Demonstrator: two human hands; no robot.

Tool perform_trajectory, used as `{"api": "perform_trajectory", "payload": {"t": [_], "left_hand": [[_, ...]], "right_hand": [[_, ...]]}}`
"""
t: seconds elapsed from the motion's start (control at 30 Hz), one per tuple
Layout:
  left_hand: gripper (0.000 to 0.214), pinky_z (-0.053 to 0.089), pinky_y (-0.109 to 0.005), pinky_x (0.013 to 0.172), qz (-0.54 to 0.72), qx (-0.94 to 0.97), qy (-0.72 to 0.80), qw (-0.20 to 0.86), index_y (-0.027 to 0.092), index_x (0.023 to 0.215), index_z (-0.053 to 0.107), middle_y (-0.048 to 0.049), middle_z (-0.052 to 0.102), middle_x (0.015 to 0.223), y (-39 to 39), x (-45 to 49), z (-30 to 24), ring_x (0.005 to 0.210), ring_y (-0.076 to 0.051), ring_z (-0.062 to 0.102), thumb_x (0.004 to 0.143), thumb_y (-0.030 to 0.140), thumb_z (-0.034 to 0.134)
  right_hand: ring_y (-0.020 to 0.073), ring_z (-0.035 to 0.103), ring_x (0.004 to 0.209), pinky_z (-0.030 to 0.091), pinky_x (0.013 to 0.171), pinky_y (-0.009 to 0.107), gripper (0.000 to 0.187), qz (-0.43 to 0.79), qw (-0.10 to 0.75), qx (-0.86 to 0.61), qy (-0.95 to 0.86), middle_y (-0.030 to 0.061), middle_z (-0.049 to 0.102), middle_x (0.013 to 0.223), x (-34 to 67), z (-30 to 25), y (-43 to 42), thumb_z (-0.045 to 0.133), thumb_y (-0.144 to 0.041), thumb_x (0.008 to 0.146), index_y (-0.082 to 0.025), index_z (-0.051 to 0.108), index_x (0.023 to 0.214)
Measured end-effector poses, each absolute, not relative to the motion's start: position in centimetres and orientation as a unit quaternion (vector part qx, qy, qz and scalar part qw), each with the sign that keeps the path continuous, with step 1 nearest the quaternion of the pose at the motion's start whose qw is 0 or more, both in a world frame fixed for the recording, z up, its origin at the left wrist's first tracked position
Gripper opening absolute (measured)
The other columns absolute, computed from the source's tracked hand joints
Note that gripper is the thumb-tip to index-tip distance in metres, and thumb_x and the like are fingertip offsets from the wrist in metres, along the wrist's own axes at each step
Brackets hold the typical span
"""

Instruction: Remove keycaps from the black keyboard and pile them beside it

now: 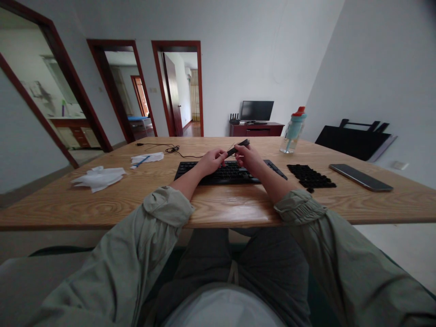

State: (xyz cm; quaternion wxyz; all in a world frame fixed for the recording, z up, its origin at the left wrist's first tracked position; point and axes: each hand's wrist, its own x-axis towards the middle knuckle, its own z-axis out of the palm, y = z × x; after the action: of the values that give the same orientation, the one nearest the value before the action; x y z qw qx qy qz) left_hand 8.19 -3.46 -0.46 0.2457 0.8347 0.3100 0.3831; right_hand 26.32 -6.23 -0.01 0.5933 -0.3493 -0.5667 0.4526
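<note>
A black keyboard [225, 173] lies on the wooden table [218, 204] in front of me. Above it, both hands hold a long black bar-shaped piece [238, 146], probably a long keycap. My left hand [213, 160] pinches its near end. My right hand [248, 156] grips it further along, with fingers curled. A pile of loose black keycaps [310, 176] rests to the right of the keyboard.
A dark phone [360, 176] lies at the far right. A water bottle with a red cap [293, 131] stands behind the keycaps. White tissues [99, 177] and a cloth with a blue pen [146, 159] lie to the left. The keyboard's cable [170, 148] trails backward.
</note>
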Motion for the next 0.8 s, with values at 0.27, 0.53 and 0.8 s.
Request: {"api": "perform_trajectory", "payload": {"t": [0.27,0.53,0.8], "left_hand": [[0.048,0.048,-0.024,0.066,0.381,0.836,0.31,0.245,0.013,0.118,0.059,-0.0043,0.068,0.078,-3.18,8.41,-0.89,0.068,-0.013,0.061,0.091,0.051,0.047],[0.05,0.04,-0.036,0.109,0.408,0.887,0.216,0.025,0.026,0.137,0.052,-0.0084,0.055,0.133,-3.91,8.09,-0.27,0.126,-0.02,0.05,0.088,0.035,0.057],[0.04,0.036,-0.041,0.113,0.385,0.865,0.321,-0.018,0.021,0.118,0.066,-0.0116,0.053,0.135,-3.45,7.67,-0.26,0.13,-0.024,0.048,0.082,0.038,0.063]], "right_hand": [[0.007,0.04,0.039,0.029,0.037,0.02,0.033,0.394,0.573,-0.347,-0.629,-0.0077,0.048,0.05,26.32,-0.16,-6.44,0.069,-0.045,0.073,-0.02,0.053,0.086],[0.0074,0.041,0.04,0.029,0.037,0.021,0.033,0.372,0.549,-0.395,-0.635,-0.0045,0.05,0.048,26.36,-0.49,-6.08,0.064,-0.048,0.076,-0.016,0.064,0.082],[0.0082,0.037,0.037,0.026,0.037,0.022,0.036,0.36,0.611,-0.402,-0.579,-0.004,0.047,0.042,26.75,0.07,-6.01,0.057,-0.045,0.078,-0.012,0.069,0.087]]}}
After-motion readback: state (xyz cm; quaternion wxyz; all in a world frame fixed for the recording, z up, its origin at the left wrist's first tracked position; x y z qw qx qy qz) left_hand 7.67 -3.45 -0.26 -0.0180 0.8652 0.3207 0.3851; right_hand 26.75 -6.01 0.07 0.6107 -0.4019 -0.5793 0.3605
